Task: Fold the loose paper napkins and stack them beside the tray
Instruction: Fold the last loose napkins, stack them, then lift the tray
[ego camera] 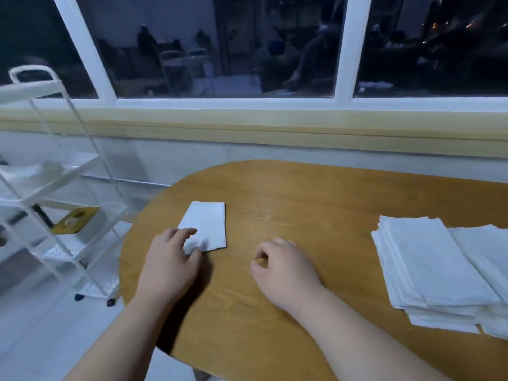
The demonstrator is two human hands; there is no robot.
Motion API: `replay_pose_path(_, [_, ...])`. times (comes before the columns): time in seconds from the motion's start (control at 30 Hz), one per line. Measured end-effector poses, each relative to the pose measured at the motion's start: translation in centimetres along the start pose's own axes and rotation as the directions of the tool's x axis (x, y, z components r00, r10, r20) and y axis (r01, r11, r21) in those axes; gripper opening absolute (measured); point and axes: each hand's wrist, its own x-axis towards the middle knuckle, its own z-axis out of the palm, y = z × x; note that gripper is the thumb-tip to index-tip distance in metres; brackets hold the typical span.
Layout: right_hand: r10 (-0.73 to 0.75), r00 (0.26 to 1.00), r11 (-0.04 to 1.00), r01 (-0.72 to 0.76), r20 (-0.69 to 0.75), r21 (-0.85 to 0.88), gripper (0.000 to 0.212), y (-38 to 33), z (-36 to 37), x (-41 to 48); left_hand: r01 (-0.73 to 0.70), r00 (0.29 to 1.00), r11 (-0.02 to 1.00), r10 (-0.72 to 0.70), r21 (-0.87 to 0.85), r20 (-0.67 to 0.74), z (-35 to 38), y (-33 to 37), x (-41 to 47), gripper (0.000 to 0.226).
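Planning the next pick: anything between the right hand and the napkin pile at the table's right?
Nothing visible. Only bare table lies between the right hand and the napkin pile. The left hand holds the folded napkin off to the other side, out of that path.

Dim room, dark window [225, 45] with white frame, wooden table [302, 193], white wire shelf cart [55, 188], pale floor [41, 339]
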Motion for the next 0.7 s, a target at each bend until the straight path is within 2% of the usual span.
replay_pose_path(0.13, [0.069,0.998,0.995,-0.070,-0.013,-0.065,0.023,-2.2,3.2,3.6,0.100,0.994,0.993,-0.103,-0.068,-0.039,0.5,-1.4,0.3,0.032])
replay_pose_path(0.27, [0.140,0.989,0.979,-0.146,-0.048,-0.142,0.042,-4.3,4.9,6.3,0.033,0.998,0.999,-0.033,-0.002,-0.057,1.0,-1.4,0.5,0.027])
replay_pose_path(0.37, [0.152,0.987,0.975,-0.158,-0.047,-0.159,0.038,-5.4,5.8,7.4,0.029,0.998,1.000,-0.029,-0.009,-0.046,1.0,-1.7,0.6,0.027])
replay_pose_path(0.5, [0.155,0.985,0.983,-0.161,-0.072,-0.088,0.021,-5.4,6.2,7.6,0.030,0.999,1.000,-0.031,-0.008,-0.031,1.1,-2.1,0.8,0.028])
replay_pose_path(0.7, [0.181,0.975,0.975,-0.161,-0.129,0.153,0.024,-4.1,5.6,6.7,0.060,0.998,0.998,-0.060,-0.006,0.002,1.1,-1.9,0.9,0.034])
